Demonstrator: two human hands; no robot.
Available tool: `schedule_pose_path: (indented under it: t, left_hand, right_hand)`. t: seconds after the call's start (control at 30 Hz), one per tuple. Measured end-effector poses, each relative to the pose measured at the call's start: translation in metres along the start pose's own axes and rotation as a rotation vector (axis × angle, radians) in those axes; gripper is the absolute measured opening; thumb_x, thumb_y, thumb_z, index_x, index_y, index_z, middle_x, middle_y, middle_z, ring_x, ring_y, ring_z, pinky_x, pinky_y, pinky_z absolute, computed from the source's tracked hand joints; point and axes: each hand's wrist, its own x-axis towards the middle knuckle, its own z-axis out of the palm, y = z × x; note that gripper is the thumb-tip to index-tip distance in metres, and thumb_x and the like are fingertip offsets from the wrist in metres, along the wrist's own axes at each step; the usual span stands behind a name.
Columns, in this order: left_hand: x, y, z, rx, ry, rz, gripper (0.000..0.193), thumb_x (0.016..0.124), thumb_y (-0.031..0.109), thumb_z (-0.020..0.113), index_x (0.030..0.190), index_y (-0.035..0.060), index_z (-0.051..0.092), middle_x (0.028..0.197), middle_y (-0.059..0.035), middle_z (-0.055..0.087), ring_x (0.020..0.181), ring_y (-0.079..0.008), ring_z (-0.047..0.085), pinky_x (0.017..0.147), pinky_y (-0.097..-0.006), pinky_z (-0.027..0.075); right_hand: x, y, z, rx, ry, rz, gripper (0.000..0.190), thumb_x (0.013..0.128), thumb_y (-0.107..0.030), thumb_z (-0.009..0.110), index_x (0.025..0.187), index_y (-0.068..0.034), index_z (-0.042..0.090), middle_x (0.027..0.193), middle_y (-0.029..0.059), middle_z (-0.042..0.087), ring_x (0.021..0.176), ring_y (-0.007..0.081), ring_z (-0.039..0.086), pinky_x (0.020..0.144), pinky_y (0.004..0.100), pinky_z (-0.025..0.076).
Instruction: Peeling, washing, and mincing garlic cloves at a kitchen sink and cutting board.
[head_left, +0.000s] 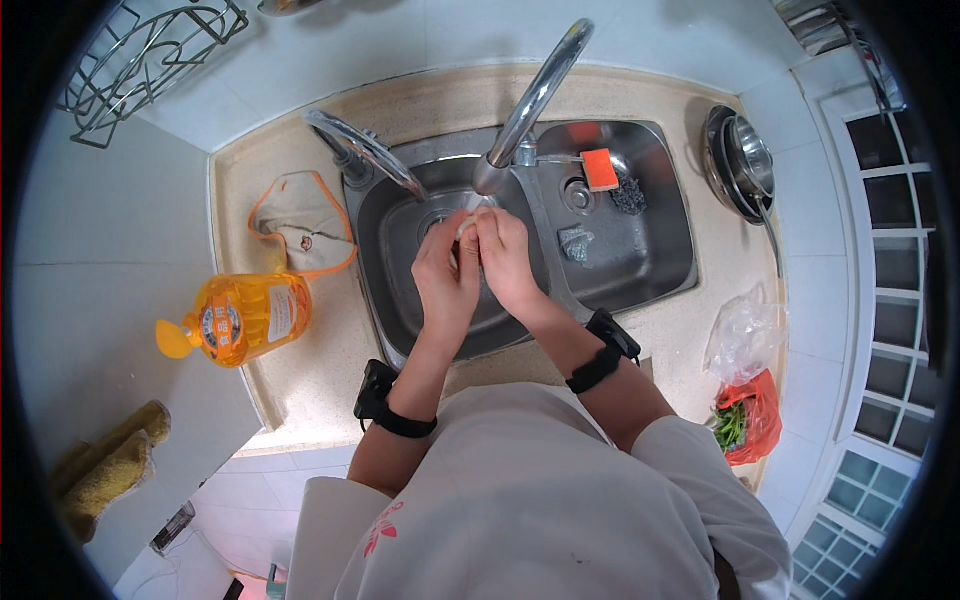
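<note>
My left hand (444, 266) and my right hand (511, 253) meet over the left steel basin (390, 300) of a double sink. Between their fingertips is a small pale item (466, 226), mostly covered by the fingers, so its kind cannot be told. Just above my fingers ends the spout of a large chrome faucet (534, 94), with what looks like water coming from it. A thinner chrome faucet (367, 150) reaches over the same basin from its left corner.
The right basin (637, 262) holds an orange sponge (600, 170), a steel-wool scourer (628, 196) and a crumpled wrapper (576, 244). Left are a cloth (300, 217) and a yellow detergent bottle (255, 316). Right are nested pans (739, 161), a clear plastic bag (746, 337) and greens (730, 427) in a red bag (759, 420).
</note>
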Motion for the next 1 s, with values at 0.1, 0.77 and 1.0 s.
schedule_pose_path:
  t: [0.1, 0.77, 1.0]
  left_hand:
    - [0.001, -0.003, 0.003, -0.002, 0.007, 0.023, 0.022, 0.092, 0.012, 0.054, 0.107, -0.0017, 0.06, 0.086, -0.0072, 0.062, 0.073, -0.0104, 0.056, 0.06, -0.0227, 0.045]
    - [0.021, -0.007, -0.024, -0.889, -0.453, -0.628, 0.02, 0.095, 0.025, 0.05, 0.102, 0.0066, 0.054, 0.073, 0.0024, 0.052, 0.057, -0.001, 0.041, 0.044, -0.0158, 0.031]
    - [0.025, -0.014, -0.032, -0.803, -0.55, -0.682, 0.023, 0.096, 0.028, 0.047, 0.103, 0.0071, 0.053, 0.075, 0.0012, 0.052, 0.058, -0.0023, 0.041, 0.045, -0.0157, 0.031]
  right_hand:
    - [0.002, 0.008, 0.004, 0.045, 0.035, -0.037, 0.032, 0.094, -0.017, 0.039, 0.079, 0.004, 0.058, 0.065, 0.0166, 0.059, 0.056, 0.027, 0.058, 0.051, 0.0329, 0.044]
    - [0.004, -0.014, -0.033, 0.188, -0.329, 0.184, 0.028, 0.094, -0.018, 0.046, 0.074, 0.001, 0.052, 0.057, 0.0077, 0.052, 0.049, 0.0148, 0.049, 0.049, 0.0311, 0.039]
    - [0.002, -0.025, -0.036, -0.242, -0.331, -0.139, 0.024, 0.092, -0.016, 0.049, 0.075, 0.0, 0.051, 0.058, 0.0083, 0.053, 0.05, 0.0137, 0.052, 0.047, 0.0286, 0.039]
